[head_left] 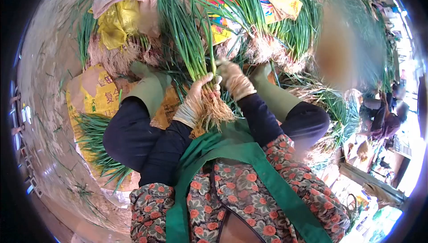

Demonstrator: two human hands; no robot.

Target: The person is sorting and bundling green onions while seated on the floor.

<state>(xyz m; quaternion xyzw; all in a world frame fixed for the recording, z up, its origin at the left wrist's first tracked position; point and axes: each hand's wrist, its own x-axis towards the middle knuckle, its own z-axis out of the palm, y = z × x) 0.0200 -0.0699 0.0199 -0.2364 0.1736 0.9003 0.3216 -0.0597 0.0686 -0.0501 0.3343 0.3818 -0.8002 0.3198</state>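
Note:
My left hand (194, 99), in a pale glove, is wrapped round a bunch of green onions (189, 49) just above its roots. The long green leaves point away from me and the tangled tan roots hang towards my lap. On the right side of the bunch, my gloved right hand (235, 79) has its fingers bent beside the stems. Its fingertips are blurred, and whether they pinch anything is hidden. Beyond it lies another rooted bunch (256, 33).
Rooted onions under a yellow and pink sack (118, 24) lie at the upper left. More leaves (100, 142) rest on a yellow printed sack (93, 93). An onion pile (332, 109) is at right. Other people (385, 120) are at the far right.

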